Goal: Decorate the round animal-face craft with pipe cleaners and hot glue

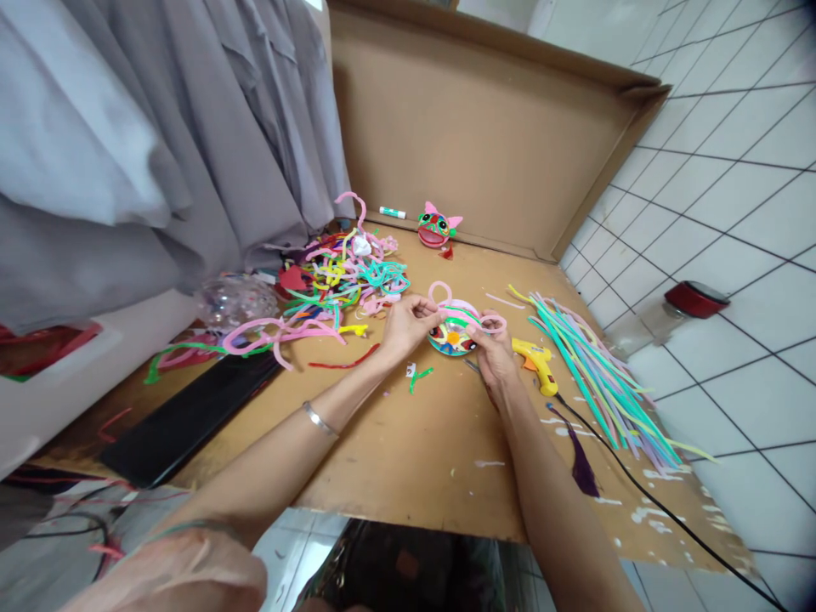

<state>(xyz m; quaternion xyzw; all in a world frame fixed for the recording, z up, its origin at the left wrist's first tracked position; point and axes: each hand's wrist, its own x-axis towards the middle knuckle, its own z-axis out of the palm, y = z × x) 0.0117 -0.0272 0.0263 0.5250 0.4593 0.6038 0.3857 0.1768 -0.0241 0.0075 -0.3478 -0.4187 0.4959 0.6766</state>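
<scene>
Two hands: both on one piece. I read left hand (408, 325) and right hand (492, 357) meeting mid-board, forearms coming in from the near edge.
Piece: painted disc (454, 333), round, many-coloured, lying low over the cardboard sheet (414, 450) with its face up toward the camera.
Left fingers: curled in, thumb and forefinger pinched on the disc's left rim, just under the upper pink loop (439, 293).
Right fingers: closed on the lower right rim beside the right pink loop (494, 323). The back of the hand hides the exact contact, so I can't tell how deep the hold goes.
Key relation: disc sits between the two sets of fingertips, touching both. Neither hand is nearer.
Long axis: none on the disc itself. The two loops line up from upper left to right across its top edge.
Nearest tool: yellow glue gun (535, 361) just beside the right hand on its outer side, untouched, black cable (637, 489) running off to the near right corner. Right hand is clearly the closer one.
Stock: straight pipe-cleaner bundle (592, 374) further right, lengthwise from far-left to near-right. Tangled heap (344, 276) beyond the left hand.
Back wall: finished pink-eared face (437, 228) and glue stick (393, 212), well apart from both hands.
</scene>
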